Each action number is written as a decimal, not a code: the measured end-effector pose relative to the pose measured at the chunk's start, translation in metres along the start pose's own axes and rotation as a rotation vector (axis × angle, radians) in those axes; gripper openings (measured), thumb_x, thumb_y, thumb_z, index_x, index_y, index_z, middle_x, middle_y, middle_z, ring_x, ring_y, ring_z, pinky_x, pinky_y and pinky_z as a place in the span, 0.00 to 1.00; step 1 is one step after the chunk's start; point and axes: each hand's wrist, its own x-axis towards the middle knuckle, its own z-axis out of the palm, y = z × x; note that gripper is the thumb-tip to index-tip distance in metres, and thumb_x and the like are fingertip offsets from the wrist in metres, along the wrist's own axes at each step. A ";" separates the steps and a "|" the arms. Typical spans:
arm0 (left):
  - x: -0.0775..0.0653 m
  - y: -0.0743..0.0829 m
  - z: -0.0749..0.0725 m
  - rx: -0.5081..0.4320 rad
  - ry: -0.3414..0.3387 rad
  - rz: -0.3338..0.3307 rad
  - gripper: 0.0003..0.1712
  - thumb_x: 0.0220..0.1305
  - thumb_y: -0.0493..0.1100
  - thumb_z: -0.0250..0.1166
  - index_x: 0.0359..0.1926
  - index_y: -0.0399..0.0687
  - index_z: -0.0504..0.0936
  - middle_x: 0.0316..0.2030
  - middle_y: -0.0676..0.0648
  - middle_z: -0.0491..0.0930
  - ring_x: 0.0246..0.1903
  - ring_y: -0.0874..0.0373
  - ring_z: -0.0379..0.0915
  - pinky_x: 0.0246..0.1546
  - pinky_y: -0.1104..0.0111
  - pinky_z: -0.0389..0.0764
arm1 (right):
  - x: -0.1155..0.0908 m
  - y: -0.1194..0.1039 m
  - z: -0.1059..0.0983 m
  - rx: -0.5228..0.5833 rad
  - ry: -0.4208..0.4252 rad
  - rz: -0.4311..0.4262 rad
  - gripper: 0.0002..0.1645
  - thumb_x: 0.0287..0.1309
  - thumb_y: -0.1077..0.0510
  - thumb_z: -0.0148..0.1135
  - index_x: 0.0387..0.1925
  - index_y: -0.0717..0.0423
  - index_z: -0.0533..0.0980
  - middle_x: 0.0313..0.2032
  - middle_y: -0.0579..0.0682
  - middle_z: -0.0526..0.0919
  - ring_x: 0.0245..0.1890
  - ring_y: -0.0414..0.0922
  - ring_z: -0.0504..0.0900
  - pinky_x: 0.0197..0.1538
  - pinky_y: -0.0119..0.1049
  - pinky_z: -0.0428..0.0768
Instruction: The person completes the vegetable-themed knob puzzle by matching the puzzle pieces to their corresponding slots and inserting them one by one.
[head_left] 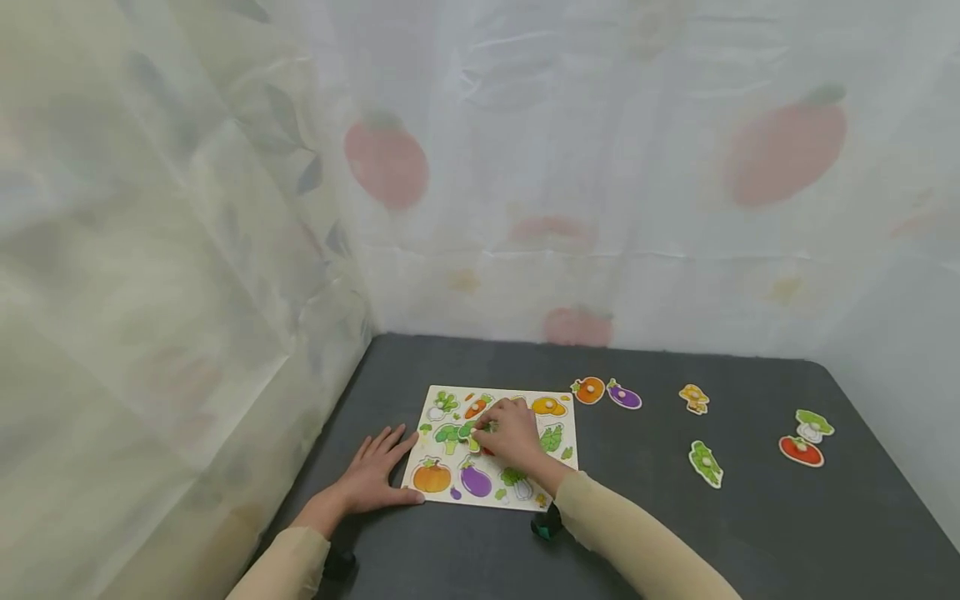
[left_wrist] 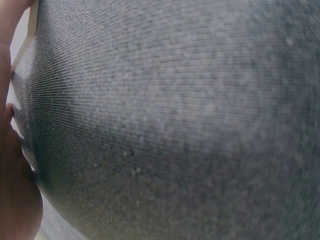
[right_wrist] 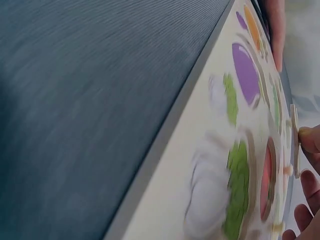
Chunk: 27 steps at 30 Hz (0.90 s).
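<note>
A white puzzle board printed with vegetables lies on the dark table. My left hand has its fingers spread and touches the board's left edge; only part of that hand shows in the left wrist view. Over the middle of the board, my right hand pinches a green broccoli puzzle piece, close to the broccoli picture on the board. Seen edge-on in the right wrist view, the thin piece is between the fingertips and apart from the board. My right hand covers part of the board.
Loose pieces lie on the dark table: a pumpkin and an eggplant by the board's upper right corner, a mushroom, a green pea-like piece, a leafy white-stemmed vegetable and a tomato farther right. Printed sheeting surrounds the table.
</note>
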 end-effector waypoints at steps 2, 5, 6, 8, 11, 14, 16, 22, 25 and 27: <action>0.000 0.001 0.000 -0.001 0.003 -0.001 0.66 0.49 0.80 0.68 0.81 0.55 0.57 0.80 0.40 0.50 0.78 0.36 0.40 0.73 0.36 0.39 | 0.003 -0.003 0.007 -0.009 0.001 -0.003 0.04 0.58 0.46 0.73 0.32 0.37 0.88 0.44 0.43 0.80 0.47 0.48 0.70 0.49 0.49 0.69; 0.000 -0.001 0.001 -0.010 0.011 0.000 0.66 0.50 0.79 0.69 0.81 0.55 0.57 0.79 0.40 0.51 0.78 0.37 0.40 0.73 0.36 0.38 | 0.008 -0.007 0.016 -0.036 0.010 -0.001 0.05 0.57 0.44 0.73 0.31 0.37 0.89 0.42 0.42 0.80 0.45 0.47 0.70 0.47 0.46 0.68; 0.000 -0.001 0.001 -0.016 0.021 0.005 0.66 0.49 0.79 0.69 0.81 0.55 0.58 0.79 0.40 0.51 0.78 0.36 0.41 0.73 0.36 0.39 | 0.009 -0.008 0.019 -0.042 0.014 0.000 0.05 0.57 0.44 0.73 0.31 0.36 0.89 0.41 0.42 0.79 0.45 0.46 0.69 0.47 0.46 0.68; 0.001 -0.002 0.003 -0.023 0.032 0.012 0.65 0.49 0.79 0.70 0.81 0.55 0.58 0.79 0.39 0.52 0.77 0.36 0.41 0.73 0.36 0.39 | 0.012 -0.010 0.024 -0.054 0.023 0.000 0.05 0.57 0.43 0.73 0.31 0.36 0.89 0.41 0.41 0.79 0.45 0.46 0.69 0.48 0.45 0.69; 0.000 -0.002 0.004 -0.027 0.043 0.022 0.65 0.49 0.79 0.69 0.81 0.55 0.58 0.79 0.38 0.52 0.77 0.35 0.41 0.73 0.35 0.39 | 0.014 -0.012 0.030 -0.071 0.022 0.007 0.05 0.57 0.42 0.72 0.30 0.34 0.88 0.43 0.40 0.80 0.47 0.45 0.69 0.51 0.46 0.69; 0.000 -0.002 0.004 -0.036 0.049 0.027 0.65 0.49 0.79 0.70 0.81 0.54 0.59 0.78 0.38 0.53 0.77 0.34 0.42 0.72 0.35 0.39 | 0.014 -0.014 0.035 -0.081 0.021 0.012 0.05 0.58 0.41 0.72 0.31 0.32 0.88 0.44 0.39 0.80 0.48 0.45 0.69 0.52 0.47 0.69; 0.000 -0.002 0.003 -0.032 0.041 0.019 0.65 0.49 0.79 0.69 0.81 0.55 0.58 0.79 0.39 0.52 0.77 0.35 0.41 0.73 0.36 0.38 | 0.014 -0.015 0.036 -0.079 0.021 0.017 0.04 0.58 0.42 0.72 0.31 0.32 0.88 0.44 0.40 0.80 0.48 0.45 0.69 0.51 0.46 0.69; 0.000 -0.003 0.003 -0.043 0.044 0.018 0.65 0.48 0.79 0.70 0.81 0.55 0.59 0.79 0.40 0.52 0.78 0.37 0.41 0.73 0.37 0.38 | 0.013 -0.019 0.036 -0.059 0.025 0.009 0.05 0.59 0.43 0.72 0.32 0.35 0.88 0.44 0.41 0.79 0.48 0.46 0.68 0.51 0.46 0.68; 0.001 -0.004 0.005 -0.052 0.055 0.028 0.65 0.48 0.79 0.70 0.80 0.55 0.60 0.79 0.39 0.53 0.78 0.36 0.41 0.73 0.37 0.38 | 0.012 -0.020 0.036 -0.048 0.029 0.001 0.05 0.59 0.43 0.72 0.32 0.36 0.88 0.44 0.41 0.79 0.48 0.46 0.68 0.52 0.47 0.68; 0.001 -0.005 0.006 -0.050 0.056 0.028 0.66 0.47 0.80 0.69 0.80 0.55 0.59 0.79 0.39 0.53 0.78 0.37 0.41 0.73 0.37 0.38 | 0.012 -0.020 0.037 -0.048 0.030 0.006 0.05 0.59 0.43 0.72 0.32 0.35 0.88 0.44 0.41 0.79 0.49 0.47 0.68 0.53 0.47 0.68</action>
